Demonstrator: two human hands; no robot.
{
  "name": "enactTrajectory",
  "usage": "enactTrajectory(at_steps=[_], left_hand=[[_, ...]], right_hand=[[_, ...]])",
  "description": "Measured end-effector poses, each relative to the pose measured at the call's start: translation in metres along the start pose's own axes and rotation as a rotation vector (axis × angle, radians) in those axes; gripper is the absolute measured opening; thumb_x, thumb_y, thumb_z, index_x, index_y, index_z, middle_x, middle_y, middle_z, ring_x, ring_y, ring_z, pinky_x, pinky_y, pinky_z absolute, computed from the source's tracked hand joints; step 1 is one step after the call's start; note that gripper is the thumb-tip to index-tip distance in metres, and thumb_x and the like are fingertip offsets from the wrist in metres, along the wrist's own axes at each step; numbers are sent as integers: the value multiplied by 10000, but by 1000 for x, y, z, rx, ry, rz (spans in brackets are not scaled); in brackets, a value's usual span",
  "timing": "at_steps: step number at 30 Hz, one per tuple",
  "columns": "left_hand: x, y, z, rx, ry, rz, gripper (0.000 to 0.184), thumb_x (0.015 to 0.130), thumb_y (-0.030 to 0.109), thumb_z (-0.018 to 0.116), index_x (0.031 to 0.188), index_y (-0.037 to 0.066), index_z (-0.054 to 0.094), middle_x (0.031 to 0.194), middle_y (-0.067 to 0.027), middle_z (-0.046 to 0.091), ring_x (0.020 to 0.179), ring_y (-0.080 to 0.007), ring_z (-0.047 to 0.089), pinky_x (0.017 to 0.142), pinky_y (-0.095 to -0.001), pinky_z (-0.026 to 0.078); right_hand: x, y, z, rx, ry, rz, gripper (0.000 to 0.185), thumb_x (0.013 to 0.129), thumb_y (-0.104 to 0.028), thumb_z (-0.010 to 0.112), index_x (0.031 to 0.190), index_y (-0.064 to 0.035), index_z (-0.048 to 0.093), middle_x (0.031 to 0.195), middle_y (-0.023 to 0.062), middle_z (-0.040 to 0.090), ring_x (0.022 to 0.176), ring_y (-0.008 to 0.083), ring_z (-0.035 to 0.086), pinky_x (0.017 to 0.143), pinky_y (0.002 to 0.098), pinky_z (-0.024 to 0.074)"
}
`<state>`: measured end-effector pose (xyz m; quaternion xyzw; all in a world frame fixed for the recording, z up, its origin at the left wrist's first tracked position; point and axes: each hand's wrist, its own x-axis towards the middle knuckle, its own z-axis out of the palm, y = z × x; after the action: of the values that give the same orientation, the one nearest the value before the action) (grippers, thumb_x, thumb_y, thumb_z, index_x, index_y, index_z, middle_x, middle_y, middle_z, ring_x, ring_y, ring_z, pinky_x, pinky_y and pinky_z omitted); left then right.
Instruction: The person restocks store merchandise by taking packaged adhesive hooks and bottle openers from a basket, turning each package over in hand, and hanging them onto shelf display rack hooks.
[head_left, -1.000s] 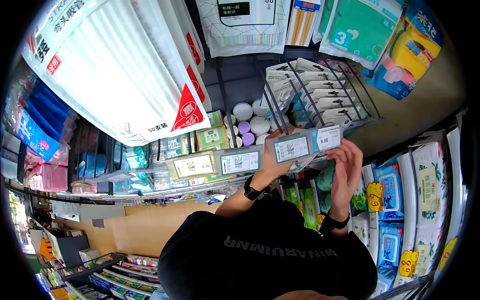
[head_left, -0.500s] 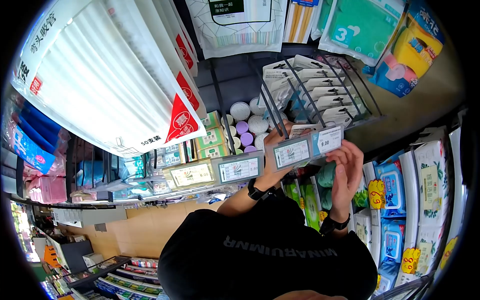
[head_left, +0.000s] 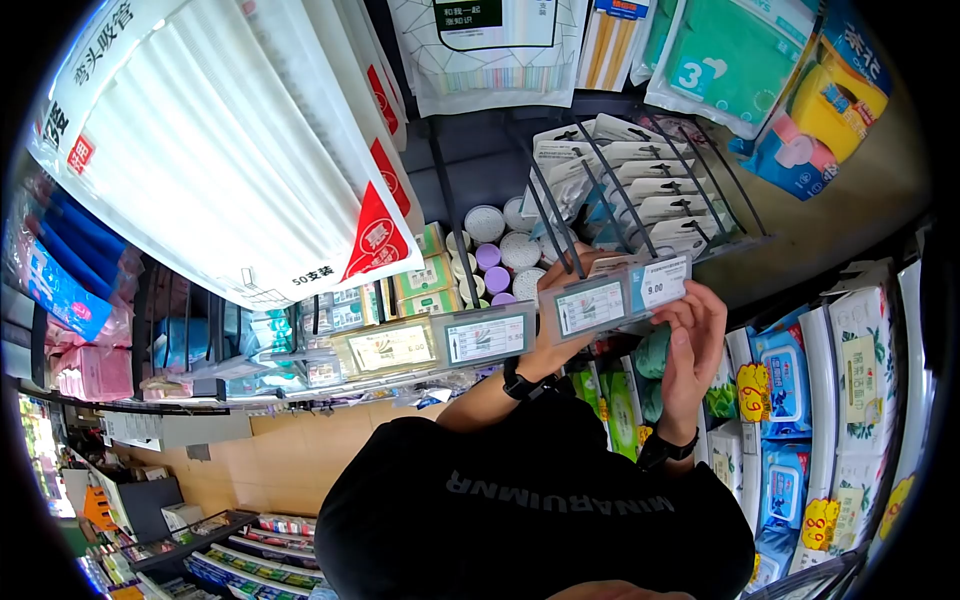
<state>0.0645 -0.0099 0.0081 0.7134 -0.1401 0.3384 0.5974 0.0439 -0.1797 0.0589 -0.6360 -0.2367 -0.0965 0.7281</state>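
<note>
My left hand point(head_left: 566, 335) reaches up behind the hanging price tag holders, wrist strapped with a black watch. Most of its fingers are hidden by a clear holder point(head_left: 590, 308) and black display hooks. White-carded hanging packs point(head_left: 660, 180) are just above it. My right hand point(head_left: 697, 345) is closed at the lower right corner of the white price tag point(head_left: 661, 283), which reads 9.00. Its fingertips touch the tag's edge, and the thumb points up below it. Another black band is on that wrist.
A large pack of white straws point(head_left: 210, 150) hangs close at the upper left. Purple-lidded and speckled round containers point(head_left: 488, 256) stand on the shelf behind the hooks. Packs of wipes point(head_left: 785, 380) line a lower shelf at right. Tan floor point(head_left: 290, 450) shows at lower left.
The shelf goods and price tags have shifted slightly right and down in view. Both hands stay at the same tags, with little visible movement.
</note>
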Motion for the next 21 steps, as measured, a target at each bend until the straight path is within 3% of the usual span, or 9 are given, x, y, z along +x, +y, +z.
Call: enactTrajectory(at_steps=[3,5,15,18,21], left_hand=[[10,7,2,-44,8,60,351,796,114,764,1130,45,678,1051,-107,677,935,-256,646,845,-369,497],[10,4,7,-121,51,-13,335,781,131,772,1087,38,671,1005,-97,668,874,-249,635,795,-365,496],[11,3,1,-155,10,-8,390,784,208,792,1107,33,662,1028,-95,679,895,-254,634,793,-355,490],[7,2,7,-142,27,-30,387,794,206,784,1114,26,663,1103,-109,671,964,-253,638,852,-359,492],[-3,-3,18,-181,73,-32,324,826,96,767,1116,31,639,1039,-85,614,930,-195,616,826,-320,484]], right_hand=[[0,1,1,-4,-2,0,491,974,-154,583,1372,58,388,1158,162,584,1018,179,580,913,313,444],[0,0,1,-1,7,3,490,974,-147,581,1375,57,388,1153,160,584,1017,175,575,918,312,443],[-1,2,2,-4,18,2,495,972,-151,593,1374,55,392,1156,156,581,1015,171,577,919,310,444],[-1,2,1,2,19,4,497,973,-153,595,1376,54,393,1169,156,579,1020,175,579,917,313,445],[-2,1,1,7,1,9,501,969,-151,599,1379,50,392,1183,152,578,1025,179,581,912,315,446]])
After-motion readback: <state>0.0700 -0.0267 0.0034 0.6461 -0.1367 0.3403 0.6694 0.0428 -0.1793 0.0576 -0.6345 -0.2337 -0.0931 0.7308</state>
